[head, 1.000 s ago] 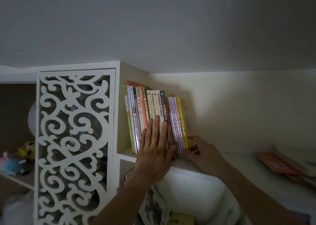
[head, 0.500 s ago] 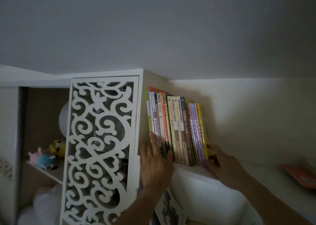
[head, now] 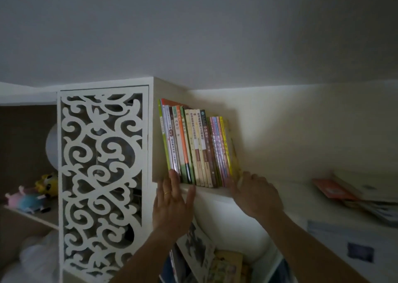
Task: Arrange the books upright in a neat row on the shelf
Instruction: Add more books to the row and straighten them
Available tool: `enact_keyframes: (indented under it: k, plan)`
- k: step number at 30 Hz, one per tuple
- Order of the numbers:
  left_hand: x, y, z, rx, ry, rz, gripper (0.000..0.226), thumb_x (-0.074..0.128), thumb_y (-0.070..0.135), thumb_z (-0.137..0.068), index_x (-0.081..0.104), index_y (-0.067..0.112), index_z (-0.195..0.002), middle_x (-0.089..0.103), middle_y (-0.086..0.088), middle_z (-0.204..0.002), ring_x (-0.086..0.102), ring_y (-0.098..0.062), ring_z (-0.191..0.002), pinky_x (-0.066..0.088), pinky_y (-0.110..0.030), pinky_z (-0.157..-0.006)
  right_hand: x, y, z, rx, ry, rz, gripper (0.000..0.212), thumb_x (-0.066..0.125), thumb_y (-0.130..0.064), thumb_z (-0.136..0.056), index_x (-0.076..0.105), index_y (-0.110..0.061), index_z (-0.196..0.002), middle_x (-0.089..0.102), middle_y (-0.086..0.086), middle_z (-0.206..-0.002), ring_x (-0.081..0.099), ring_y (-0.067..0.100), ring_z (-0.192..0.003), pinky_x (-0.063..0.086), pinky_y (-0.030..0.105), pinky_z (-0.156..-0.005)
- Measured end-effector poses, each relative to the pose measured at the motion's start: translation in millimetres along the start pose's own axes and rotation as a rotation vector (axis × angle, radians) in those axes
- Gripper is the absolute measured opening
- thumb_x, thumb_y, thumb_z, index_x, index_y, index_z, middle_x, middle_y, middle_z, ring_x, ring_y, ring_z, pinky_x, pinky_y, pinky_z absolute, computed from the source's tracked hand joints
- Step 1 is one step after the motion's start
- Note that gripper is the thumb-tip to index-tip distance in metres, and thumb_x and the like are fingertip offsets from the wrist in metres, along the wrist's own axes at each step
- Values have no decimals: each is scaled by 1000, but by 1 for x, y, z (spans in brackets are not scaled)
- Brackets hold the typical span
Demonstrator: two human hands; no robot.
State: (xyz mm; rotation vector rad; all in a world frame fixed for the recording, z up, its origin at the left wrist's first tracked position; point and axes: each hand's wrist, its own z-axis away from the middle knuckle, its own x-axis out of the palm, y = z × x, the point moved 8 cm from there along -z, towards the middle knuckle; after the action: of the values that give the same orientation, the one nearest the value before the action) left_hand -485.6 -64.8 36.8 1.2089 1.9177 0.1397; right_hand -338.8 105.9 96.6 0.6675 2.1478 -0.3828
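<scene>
Books (head: pixel 193 147) upright on the shelf (head: pixel 215 193), leaning slightly. Left hand (head: pixel 172 203) flat, fingers (head: pixel 173 178) straight against lower spines; right hand (head: pixel 254 194) loosely curled at row's end. Best: press spines flush, brace right end inward.

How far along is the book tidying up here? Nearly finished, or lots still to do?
Mostly done, it seems. The row of colourful upright books stands packed against the white shelf's left wall. In hand: the left hand touches the spines' lower ends with straight fingers, and the right hand rests at the row's yellow end. Left: a loose pile of flat-lying books to the right.
</scene>
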Motion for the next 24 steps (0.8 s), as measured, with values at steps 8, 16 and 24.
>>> enact_keyframes:
  k: [8, 16, 24]
  plan:
    - [-8, 21, 28, -9, -68, -113, 85, 22, 68, -100, 9, 12, -163, 13, -17, -169, 12, -34, -156, 18, -51, -126, -9, 3, 59, -129, 151, 57, 57, 17, -44, -102, 63, -14, -85, 60, 4, -75, 57, 24, -70, 43, 36, -65]
    - [8, 170, 66, 476, 73, -33, 60, 38, 53, -100, 57, 15, -143, 59, -17, -142, 54, -38, -132, 45, -54, -108, -55, 81, 88, -234, 144, 121, 47, 30, -40, -104, 68, -19, -124, 69, 3, -127, 58, 28, -130, 44, 41, -107]
    - [48, 358, 94, 702, -77, 227, 80, 43, 77, -88, 51, 24, -148, 52, -4, -151, 47, -25, -137, 42, -44, -110, -157, 241, 118, -75, 334, 76, 35, 58, -32, -95, 70, -15, -122, 71, 7, -121, 63, 31, -118, 48, 43, -101]
